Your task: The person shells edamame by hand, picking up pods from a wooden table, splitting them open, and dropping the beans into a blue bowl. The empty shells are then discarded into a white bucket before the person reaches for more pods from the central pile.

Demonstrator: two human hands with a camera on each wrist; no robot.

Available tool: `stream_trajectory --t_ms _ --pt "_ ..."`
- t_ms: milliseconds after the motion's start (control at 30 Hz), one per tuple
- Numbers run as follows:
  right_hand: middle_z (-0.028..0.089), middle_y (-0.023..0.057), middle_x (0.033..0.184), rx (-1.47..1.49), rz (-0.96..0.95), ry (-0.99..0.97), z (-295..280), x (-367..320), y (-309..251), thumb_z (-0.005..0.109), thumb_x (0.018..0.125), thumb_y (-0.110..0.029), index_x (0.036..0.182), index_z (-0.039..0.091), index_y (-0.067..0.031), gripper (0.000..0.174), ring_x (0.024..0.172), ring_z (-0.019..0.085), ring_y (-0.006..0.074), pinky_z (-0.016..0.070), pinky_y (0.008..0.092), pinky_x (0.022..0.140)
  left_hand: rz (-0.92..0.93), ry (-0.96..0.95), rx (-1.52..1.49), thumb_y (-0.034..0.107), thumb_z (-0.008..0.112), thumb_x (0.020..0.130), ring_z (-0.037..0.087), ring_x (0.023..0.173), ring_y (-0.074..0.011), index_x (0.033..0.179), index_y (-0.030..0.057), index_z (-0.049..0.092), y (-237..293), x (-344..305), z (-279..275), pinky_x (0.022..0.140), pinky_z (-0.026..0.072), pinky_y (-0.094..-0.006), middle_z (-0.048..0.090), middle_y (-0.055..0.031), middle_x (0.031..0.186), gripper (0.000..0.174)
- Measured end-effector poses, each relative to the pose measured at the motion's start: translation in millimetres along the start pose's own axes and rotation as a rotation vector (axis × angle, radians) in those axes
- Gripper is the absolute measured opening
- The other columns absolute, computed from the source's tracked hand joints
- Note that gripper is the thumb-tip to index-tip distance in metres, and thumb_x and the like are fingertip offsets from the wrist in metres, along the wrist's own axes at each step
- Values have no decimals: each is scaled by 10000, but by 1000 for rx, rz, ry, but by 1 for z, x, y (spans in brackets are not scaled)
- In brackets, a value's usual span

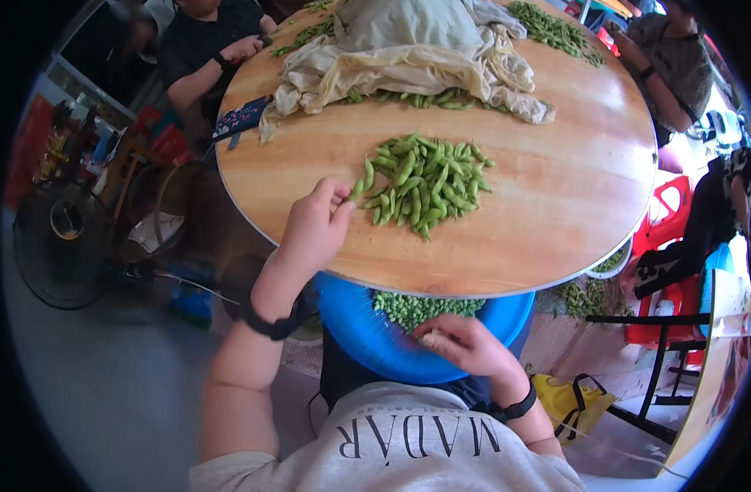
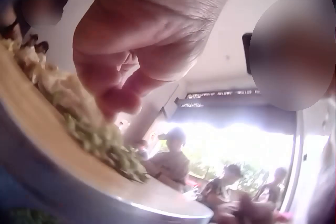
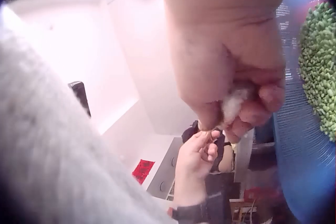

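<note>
In the head view my left hand (image 1: 318,215) pinches a green soybean pod (image 1: 356,192) at its fingertips, just left of a heap of pods (image 1: 429,184) on the round wooden table. Another pod lies right by the pinched one. My right hand (image 1: 465,344) hangs over the near right part of a blue basket (image 1: 351,336) of shelled green beans (image 1: 424,310). Its fingers are curled, and in the right wrist view a whitish patch (image 3: 234,104) shows between thumb and fingers; I cannot tell whether it is something held.
The table (image 1: 310,164) overhangs the basket's far side. Beyond the heap lies a bunched pale cloth (image 1: 408,66), with more pods (image 1: 552,31) at the far right. People sit across the table. A yellow bag (image 1: 568,402) stands at the lower right, near red plastic stools (image 1: 666,213).
</note>
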State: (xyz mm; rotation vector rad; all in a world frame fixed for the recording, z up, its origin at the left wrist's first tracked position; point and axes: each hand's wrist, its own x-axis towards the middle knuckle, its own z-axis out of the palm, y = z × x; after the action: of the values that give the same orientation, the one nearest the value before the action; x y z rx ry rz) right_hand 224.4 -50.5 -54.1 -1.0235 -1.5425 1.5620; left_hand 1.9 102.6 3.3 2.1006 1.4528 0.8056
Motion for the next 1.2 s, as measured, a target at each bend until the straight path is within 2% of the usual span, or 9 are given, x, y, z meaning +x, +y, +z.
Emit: stream_trajectory --t_ms 67,133,267,400,533,633,933,1067,1200 --pt "576 43 742 254 96 13 1 2 -16 503 912 -215 960 605 4 246 686 527 119 439 248 624 -296 -107 -357 34 527 849 510 489 -118 989 -19 497 29 -32 -9 464 410 -225 607 -107 768 153" --pt "515 3 663 306 157 52 -1 9 -26 447 937 -267 962 596 -3 304 588 465 80 392 217 529 -327 -192 -525 33 506 867 477 504 -47 1007 -36 480 42 -61 -5 457 387 -180 598 -78 779 158" --pt "443 -24 604 504 162 80 10 26 -30 391 952 -325 888 560 -12 361 512 376 50 308 199 449 -293 -274 -638 25 529 864 486 518 -57 1041 -36 521 52 -104 15 474 387 -181 586 -58 756 188" --pt "429 -30 603 518 184 104 22 25 -31 373 957 -339 814 511 -34 364 510 354 46 289 192 444 -67 -152 -381 -11 592 812 514 547 -47 962 -32 579 56 -121 25 488 407 -191 581 -37 739 152" --pt "437 -30 608 452 156 116 24 19 -32 387 955 -323 813 504 -43 335 518 357 43 291 189 451 173 5 -225 -22 632 761 570 579 -161 918 -29 596 55 -124 30 509 442 -258 589 -102 715 162" --pt "440 -30 611 435 155 122 25 16 -32 409 949 -314 810 503 -44 318 525 362 43 293 188 454 168 1 -206 18 626 767 583 636 -279 924 -3 591 59 -128 30 553 470 -334 587 -135 750 163" --pt "457 -34 614 371 175 225 37 17 -32 474 925 -256 752 501 -55 267 549 399 42 319 189 469 212 108 -136 -25 603 762 569 616 -307 867 -11 578 60 -135 38 539 452 -356 577 -153 716 109" --pt "464 -32 608 301 105 285 43 19 -24 478 922 -225 764 502 -47 239 546 405 44 337 198 474 153 153 -193 -30 558 785 576 635 -314 880 -10 572 51 -140 54 568 464 -355 584 -162 735 98" --pt "463 -19 597 180 69 360 46 21 -21 478 917 -193 787 503 -29 211 546 415 47 352 206 480 99 213 -286 2 536 823 569 609 -249 892 -14 571 39 -140 71 559 455 -321 588 -127 725 79"
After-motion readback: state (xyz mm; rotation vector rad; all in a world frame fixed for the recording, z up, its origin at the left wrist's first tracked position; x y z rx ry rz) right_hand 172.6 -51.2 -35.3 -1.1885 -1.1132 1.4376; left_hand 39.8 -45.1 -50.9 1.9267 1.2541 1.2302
